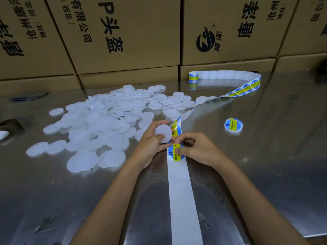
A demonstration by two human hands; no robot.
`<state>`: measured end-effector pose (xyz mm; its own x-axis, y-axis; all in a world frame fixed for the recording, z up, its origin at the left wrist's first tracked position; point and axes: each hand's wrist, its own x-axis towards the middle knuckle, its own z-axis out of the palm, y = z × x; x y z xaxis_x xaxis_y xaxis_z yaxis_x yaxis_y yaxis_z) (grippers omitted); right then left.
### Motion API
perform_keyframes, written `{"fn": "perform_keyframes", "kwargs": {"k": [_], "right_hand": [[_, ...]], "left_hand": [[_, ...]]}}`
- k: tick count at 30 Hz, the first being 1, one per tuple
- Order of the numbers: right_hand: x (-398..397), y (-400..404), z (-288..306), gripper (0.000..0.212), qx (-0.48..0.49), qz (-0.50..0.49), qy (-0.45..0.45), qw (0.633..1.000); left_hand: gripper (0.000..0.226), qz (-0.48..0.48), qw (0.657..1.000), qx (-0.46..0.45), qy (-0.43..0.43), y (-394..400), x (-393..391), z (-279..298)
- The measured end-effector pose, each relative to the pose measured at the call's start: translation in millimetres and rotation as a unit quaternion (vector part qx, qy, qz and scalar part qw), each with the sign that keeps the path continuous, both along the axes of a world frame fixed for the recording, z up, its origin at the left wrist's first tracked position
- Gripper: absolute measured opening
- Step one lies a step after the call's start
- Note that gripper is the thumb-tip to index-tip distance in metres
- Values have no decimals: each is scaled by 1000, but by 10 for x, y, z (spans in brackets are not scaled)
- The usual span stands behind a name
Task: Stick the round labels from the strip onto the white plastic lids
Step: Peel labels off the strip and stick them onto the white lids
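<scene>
Bare white backing strip (182, 195) nearest you; your right hand (196, 149) pinches its round blue-and-yellow label (174, 152), left hand (152, 140) grips one white plastic lid (163, 132); one labelled lid (233, 125) done, heaped unlabelled lids (106, 119) remaining.

Printed cardboard boxes (123, 38) stand stacked along the far edge of the shiny metal table (265, 156), filling the background.
</scene>
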<state>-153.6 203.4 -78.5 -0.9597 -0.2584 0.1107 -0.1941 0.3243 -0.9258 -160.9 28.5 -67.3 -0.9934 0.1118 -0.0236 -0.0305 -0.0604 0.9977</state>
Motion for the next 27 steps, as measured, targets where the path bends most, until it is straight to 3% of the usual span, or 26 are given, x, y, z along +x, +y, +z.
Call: {"fn": "perform_keyframes", "kwargs": {"k": [7, 12, 16, 22, 27], "right_hand": [[69, -6, 176, 18, -150, -56, -14, 987], [90, -29, 237, 13, -228, -88, -7, 970], [100, -81, 248, 19, -234, -97, 15, 967], [126, -154, 240, 24, -180, -100, 65, 976], [140, -192, 237, 26, -146, -101, 86, 980]], "left_hand": [[47, 8, 1000, 25, -17, -5, 14, 3], [33, -4, 983, 176, -56, 17, 28, 67], [30, -40, 959, 266, -87, 59, 80, 135], [55, -72, 958, 260, -102, 128, 121, 131], [56, -91, 954, 267, -103, 160, 116, 128]]}}
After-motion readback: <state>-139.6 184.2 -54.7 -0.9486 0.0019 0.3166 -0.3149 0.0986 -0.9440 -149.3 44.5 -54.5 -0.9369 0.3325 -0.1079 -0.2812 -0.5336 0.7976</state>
